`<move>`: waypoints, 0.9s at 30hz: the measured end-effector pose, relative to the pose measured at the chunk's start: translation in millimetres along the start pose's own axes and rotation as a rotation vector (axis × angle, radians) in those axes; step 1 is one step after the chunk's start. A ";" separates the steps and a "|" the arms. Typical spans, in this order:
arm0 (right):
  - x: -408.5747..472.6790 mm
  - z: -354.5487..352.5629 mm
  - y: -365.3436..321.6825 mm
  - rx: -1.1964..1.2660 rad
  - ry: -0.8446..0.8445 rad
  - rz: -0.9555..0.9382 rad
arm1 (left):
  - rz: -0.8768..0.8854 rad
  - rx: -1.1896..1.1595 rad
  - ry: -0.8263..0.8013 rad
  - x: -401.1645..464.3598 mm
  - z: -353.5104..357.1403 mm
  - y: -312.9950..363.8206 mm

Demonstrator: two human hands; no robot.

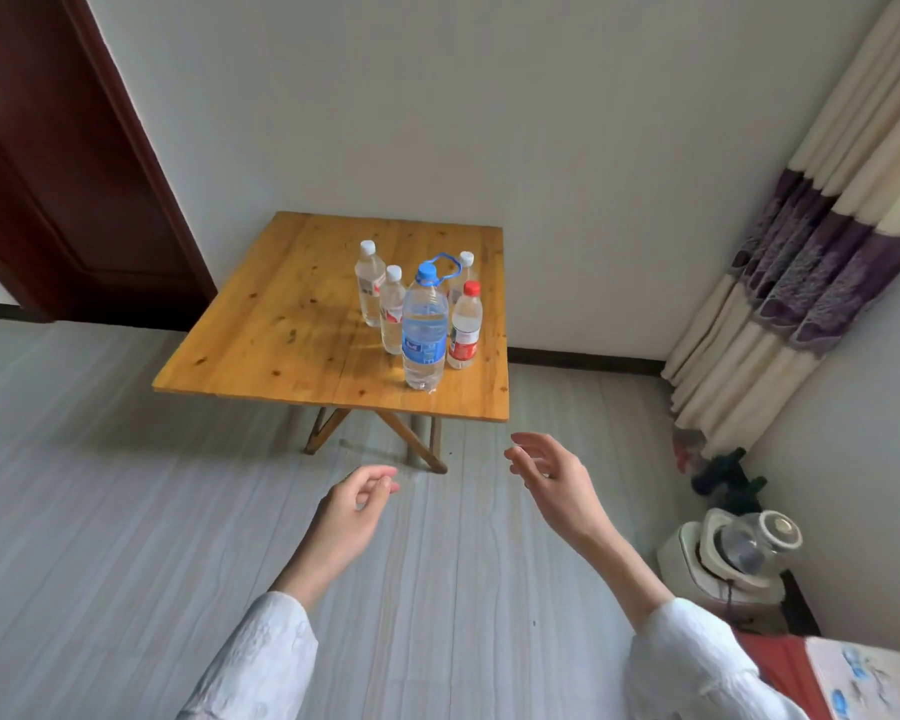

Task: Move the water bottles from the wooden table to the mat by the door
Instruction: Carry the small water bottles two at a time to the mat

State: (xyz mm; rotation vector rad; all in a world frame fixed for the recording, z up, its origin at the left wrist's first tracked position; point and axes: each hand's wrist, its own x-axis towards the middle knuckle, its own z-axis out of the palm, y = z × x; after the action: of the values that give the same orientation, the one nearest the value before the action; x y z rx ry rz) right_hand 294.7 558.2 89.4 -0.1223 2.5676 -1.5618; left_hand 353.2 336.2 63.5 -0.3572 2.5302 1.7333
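Several water bottles stand upright in a cluster on the right half of the wooden table (261,330). The biggest one (425,335) has a blue cap, a blue handle and a blue label, and stands nearest to me. A red-capped, red-labelled bottle (465,327) is right of it. White-capped clear bottles (370,283) stand behind and to the left. My left hand (357,504) hangs above the floor short of the table, fingers loosely curled, holding nothing. My right hand (552,472) is raised beside it, fingers spread, empty. No mat is in view.
A dark red door (63,163) stands at the far left by the wall. A striped curtain (822,262) hangs at the right. A white kettle appliance (733,548) and dark objects sit on the floor at the right. A patterned bed corner (868,678) is at bottom right.
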 end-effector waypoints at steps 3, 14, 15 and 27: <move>51.2 1.4 -0.5 -0.016 -0.022 -0.003 | -0.027 -0.025 0.045 46.5 -4.5 6.0; 257.8 24.9 -14.8 0.011 0.077 0.044 | -0.006 -0.112 0.126 270.2 -45.4 24.8; 275.5 27.1 -17.4 0.012 0.086 0.057 | -0.003 -0.113 0.129 290.3 -50.2 26.5; 446.6 40.6 -32.3 -0.213 0.149 0.070 | -0.018 0.048 0.007 453.4 -59.0 21.7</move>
State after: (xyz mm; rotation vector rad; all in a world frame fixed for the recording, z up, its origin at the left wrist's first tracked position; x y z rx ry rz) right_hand -140.1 446.0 67.5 0.0649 2.8144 -1.3161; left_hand -87.2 216.9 26.2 -0.3825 2.5596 1.6651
